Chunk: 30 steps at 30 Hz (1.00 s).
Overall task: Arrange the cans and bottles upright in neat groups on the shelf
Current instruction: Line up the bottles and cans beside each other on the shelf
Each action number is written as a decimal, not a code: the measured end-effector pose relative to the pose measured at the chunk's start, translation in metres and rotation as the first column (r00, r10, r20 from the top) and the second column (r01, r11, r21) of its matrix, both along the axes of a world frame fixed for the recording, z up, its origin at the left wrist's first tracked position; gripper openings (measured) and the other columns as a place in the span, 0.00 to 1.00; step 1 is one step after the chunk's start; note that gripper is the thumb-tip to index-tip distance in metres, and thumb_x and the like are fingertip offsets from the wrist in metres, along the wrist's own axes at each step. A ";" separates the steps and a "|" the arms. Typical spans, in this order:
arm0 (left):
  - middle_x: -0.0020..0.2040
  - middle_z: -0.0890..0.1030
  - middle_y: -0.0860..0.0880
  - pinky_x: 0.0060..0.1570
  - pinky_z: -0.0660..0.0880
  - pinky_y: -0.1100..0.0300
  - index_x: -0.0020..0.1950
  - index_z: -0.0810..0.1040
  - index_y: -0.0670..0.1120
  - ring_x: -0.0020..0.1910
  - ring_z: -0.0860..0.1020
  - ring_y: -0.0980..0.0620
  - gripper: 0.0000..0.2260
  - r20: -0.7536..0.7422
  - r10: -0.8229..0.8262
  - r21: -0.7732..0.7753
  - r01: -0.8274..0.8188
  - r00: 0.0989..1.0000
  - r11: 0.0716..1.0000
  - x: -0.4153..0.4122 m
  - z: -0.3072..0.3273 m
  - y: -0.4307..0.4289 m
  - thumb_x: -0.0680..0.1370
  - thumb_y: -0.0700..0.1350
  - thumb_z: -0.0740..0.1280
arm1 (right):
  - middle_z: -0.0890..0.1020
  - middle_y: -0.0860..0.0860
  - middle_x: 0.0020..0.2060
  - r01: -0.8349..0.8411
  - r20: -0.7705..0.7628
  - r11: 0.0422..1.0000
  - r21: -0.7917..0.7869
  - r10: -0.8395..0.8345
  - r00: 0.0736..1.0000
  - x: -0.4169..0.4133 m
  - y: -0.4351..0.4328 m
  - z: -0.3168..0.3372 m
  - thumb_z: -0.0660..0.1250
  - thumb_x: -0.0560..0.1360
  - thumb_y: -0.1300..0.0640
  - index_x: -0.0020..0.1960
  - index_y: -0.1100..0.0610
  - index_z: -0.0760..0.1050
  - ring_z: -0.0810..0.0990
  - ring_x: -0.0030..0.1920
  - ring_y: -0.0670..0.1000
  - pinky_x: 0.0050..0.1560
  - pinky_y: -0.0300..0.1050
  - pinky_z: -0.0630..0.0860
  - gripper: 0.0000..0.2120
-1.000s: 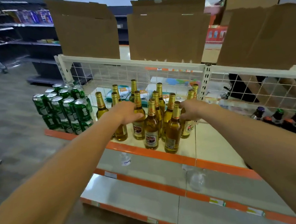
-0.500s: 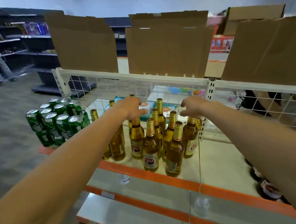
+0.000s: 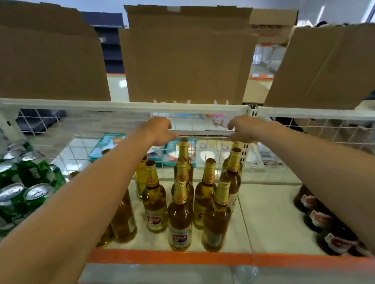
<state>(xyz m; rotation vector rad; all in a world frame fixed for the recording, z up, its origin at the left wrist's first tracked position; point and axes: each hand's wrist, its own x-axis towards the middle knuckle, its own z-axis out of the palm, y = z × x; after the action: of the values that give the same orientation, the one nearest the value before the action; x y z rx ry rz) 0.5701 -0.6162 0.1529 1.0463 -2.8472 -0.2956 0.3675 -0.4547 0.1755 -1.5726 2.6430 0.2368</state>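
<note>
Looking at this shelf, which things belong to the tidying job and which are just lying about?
Job: amber glass bottles with gold caps; green metal cans; dark brown labelled bottles; orange-edged white shelf.
Lying about: brown cardboard sheets; colourful packets behind the wire mesh.

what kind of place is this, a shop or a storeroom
Most likely a shop aisle. A white metal shelf with an orange front strip holds grouped amber bottles and green cans, and more dark shelving units stand behind.
</note>
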 end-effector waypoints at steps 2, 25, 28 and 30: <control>0.65 0.77 0.44 0.56 0.72 0.53 0.69 0.75 0.45 0.61 0.76 0.44 0.22 -0.003 -0.031 0.029 0.031 1.000 0.999 -0.014 -0.005 -0.006 0.80 0.57 0.64 | 0.75 0.56 0.67 0.036 -0.013 0.999 0.025 -0.035 0.999 -0.010 -0.001 -0.004 0.63 0.81 0.50 0.72 0.57 0.70 0.75 0.64 0.58 0.60 0.48 0.72 0.22; 0.45 0.84 0.48 0.40 0.80 0.61 0.55 0.83 0.43 0.41 0.83 0.52 0.11 0.221 -0.245 0.137 0.219 0.944 0.966 -0.075 -0.037 -0.040 0.75 0.45 0.74 | 0.84 0.51 0.46 -0.037 0.101 0.986 0.165 0.021 0.995 -0.066 -0.048 -0.048 0.72 0.75 0.57 0.62 0.56 0.79 0.80 0.36 0.44 0.40 0.40 0.76 0.15; 0.36 0.85 0.46 0.36 0.80 0.61 0.43 0.82 0.40 0.32 0.84 0.54 0.11 0.146 -0.147 0.174 0.121 0.978 0.977 -0.072 -0.039 -0.042 0.75 0.48 0.73 | 0.84 0.52 0.48 -0.041 0.086 0.991 0.131 0.029 0.996 -0.058 -0.053 -0.048 0.74 0.74 0.56 0.60 0.56 0.80 0.82 0.42 0.48 0.45 0.44 0.79 0.15; 0.32 0.84 0.46 0.38 0.81 0.60 0.39 0.81 0.40 0.30 0.83 0.53 0.13 0.110 -0.104 0.171 0.084 0.989 0.982 -0.071 -0.041 -0.041 0.75 0.49 0.72 | 0.83 0.52 0.51 -0.056 0.072 0.993 0.103 0.049 0.996 -0.053 -0.054 -0.046 0.73 0.75 0.56 0.61 0.56 0.79 0.82 0.48 0.52 0.48 0.45 0.78 0.16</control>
<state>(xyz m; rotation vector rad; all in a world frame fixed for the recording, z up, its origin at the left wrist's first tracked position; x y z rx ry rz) 0.4988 -0.6569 0.1116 0.9886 -3.0280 -0.5031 0.3148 -0.5085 0.1293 -1.5888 2.4961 0.3130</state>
